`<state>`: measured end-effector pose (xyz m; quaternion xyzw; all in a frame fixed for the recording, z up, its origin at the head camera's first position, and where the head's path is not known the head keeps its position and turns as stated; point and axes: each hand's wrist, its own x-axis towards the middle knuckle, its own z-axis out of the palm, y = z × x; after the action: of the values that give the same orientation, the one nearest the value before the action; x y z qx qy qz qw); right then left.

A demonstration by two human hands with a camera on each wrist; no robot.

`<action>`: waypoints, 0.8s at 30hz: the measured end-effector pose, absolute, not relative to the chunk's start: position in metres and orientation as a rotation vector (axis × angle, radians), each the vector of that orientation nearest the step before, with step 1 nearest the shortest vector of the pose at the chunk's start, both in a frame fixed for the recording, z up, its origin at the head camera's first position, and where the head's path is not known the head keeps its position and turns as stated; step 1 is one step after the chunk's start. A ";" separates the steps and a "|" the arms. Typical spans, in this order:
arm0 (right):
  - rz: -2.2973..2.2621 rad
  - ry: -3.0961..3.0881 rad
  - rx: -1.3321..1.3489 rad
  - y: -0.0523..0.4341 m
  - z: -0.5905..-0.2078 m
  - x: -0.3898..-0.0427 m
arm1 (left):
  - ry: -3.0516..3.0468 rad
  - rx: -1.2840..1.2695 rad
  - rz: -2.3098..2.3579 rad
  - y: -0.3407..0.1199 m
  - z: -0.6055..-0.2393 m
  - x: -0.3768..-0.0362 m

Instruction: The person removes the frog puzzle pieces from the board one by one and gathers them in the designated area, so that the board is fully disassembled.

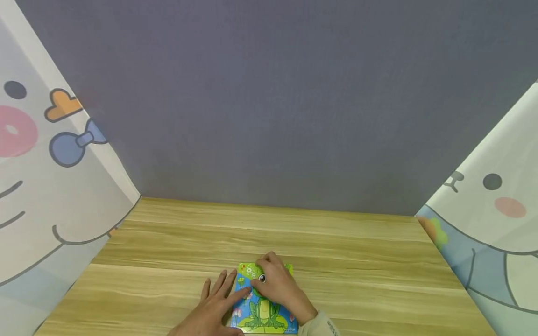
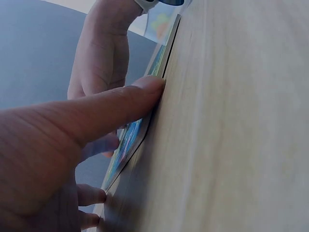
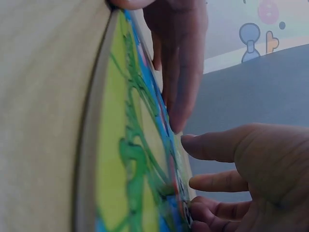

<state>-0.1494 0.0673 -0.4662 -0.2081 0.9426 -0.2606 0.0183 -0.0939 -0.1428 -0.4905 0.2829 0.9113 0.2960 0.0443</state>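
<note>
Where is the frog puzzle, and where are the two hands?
frog puzzle [image 1: 262,313], head view, on the frog's green belly.
left hand [image 1: 214,310], head view, on the back of the hand.
right hand [image 1: 280,288], head view, on the back of the hand.

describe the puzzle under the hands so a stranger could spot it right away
On the wooden table, look at the near edge, where the left hand and right hand press down. Beneath them lies the puzzle, a flat square board, the table's only colourful thing: a green cartoon frog on blue.

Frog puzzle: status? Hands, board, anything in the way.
Left hand flat, fingers straight, touching frog puzzle at its left edge. Right hand on top, fingertips pressing the picture. Puzzle lies flat on wooden table. Nothing else near it.
</note>
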 end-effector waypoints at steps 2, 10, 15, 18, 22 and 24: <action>-0.796 2.937 -0.650 0.066 -0.467 -0.149 | 2.774 0.870 0.917 -0.143 -0.490 -0.093; -0.795 2.946 -0.682 0.067 -0.471 -0.149 | 2.758 0.920 0.940 -0.143 -0.489 -0.092; -0.816 2.958 -0.701 0.066 -0.474 -0.148 | 2.753 0.936 0.946 -0.144 -0.489 -0.093; -0.831 2.953 -0.692 0.066 -0.475 -0.148 | 2.763 0.956 0.942 -0.144 -0.490 -0.093; -0.839 2.943 -0.671 0.066 -0.476 -0.147 | 2.785 0.975 0.921 -0.144 -0.491 -0.093; -0.839 2.945 -0.671 0.065 -0.476 -0.146 | 2.798 0.983 0.913 -0.144 -0.491 -0.092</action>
<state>-0.1465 0.0654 -0.4763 -0.2140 0.9394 -0.2677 0.0032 -0.0923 -0.1440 -0.4913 0.3166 0.9016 0.2942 0.0192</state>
